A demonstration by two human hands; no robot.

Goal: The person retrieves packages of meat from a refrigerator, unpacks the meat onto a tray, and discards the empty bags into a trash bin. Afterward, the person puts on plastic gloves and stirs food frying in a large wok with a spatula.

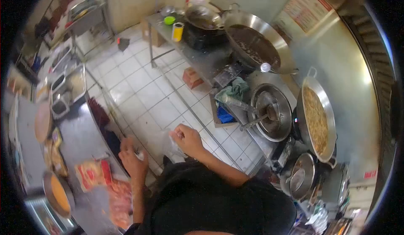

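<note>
My right hand (188, 140) is closed, its fingers curled on thin clear plastic (171, 146) that hangs beside it over the floor. My left hand (133, 158) is at the edge of the left steel table, fingers bent, with something small and whitish at the thumb that is too blurred to name. Just left of that hand, a red and cream food packet (90, 175) lies on the table. Below the packet is clear wrapping with pinkish-orange contents (119, 201).
On the left table (75, 136) are a bowl of orange liquid (60, 193) and metal trays (75, 83). Along the right counter stand a large wok of dark liquid (256, 43), a pan of food (315, 119) and a steel basin (273, 108). A red box (192, 78) sits on the tiled floor.
</note>
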